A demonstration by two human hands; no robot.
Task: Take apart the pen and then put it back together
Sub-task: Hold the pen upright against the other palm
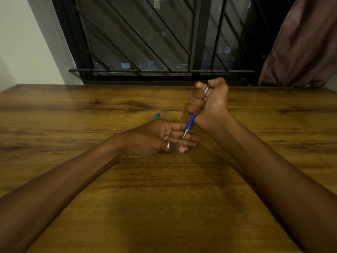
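Observation:
My right hand (pixel 209 103) is closed in a fist around a blue pen (pixel 190 123), held steeply tilted. The pen's silver top shows above the fist, under my thumb. Its blue grip and metal tip stick out below and point down to the left. The tip rests on the fingers of my left hand (pixel 164 137), which lies on the wooden table (pixel 164 189) with its palm turned inward and its fingers loosely extended. A ring sits on one left finger. The pen looks whole.
A teal pen-like object (pixel 155 116) pokes out from behind my left hand on the table. A barred window (pixel 145 42) runs along the table's far edge. A brownish curtain (pixel 300 48) hangs at the far right.

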